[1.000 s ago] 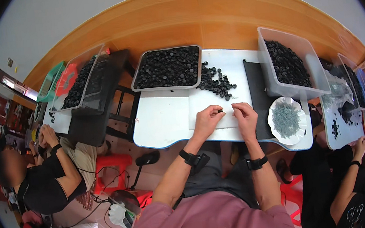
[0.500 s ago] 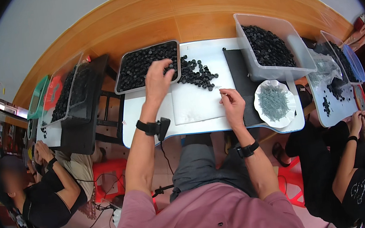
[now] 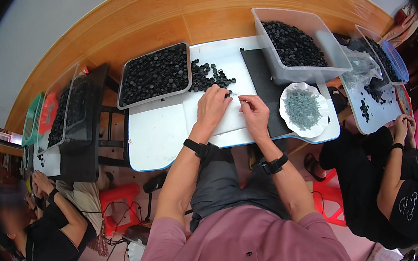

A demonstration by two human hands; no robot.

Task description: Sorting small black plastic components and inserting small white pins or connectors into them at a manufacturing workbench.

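My left hand [image 3: 211, 108] is over the white board [image 3: 167, 127], its fingers closed at the tips on a small black round cap [image 3: 229, 93]. Just to its right, my right hand [image 3: 256, 116] pinches thumb and forefinger together; whatever is between them is too small to make out. A few thin pale slivers [image 3: 236, 94] lie on the board just beyond the fingertips. Behind my left hand spreads a loose pile of black caps [image 3: 210, 74]. A white fluted dish [image 3: 291, 126] to the right holds many thin grey-green pieces [image 3: 303, 108].
A metal tray [image 3: 121, 96] full of black caps stands at the back left. At the back right, a clear plastic bin [image 3: 311, 73] of caps rests partly on a dark mat [image 3: 259, 73]. Co-workers sit at tables on both sides, one hand pair [image 3: 42, 183] left, another [image 3: 405, 126] right.
My left hand has come from the metal tray down and right to the board, close to my right hand. The right hand stays pinched. The whole view has shifted slightly.
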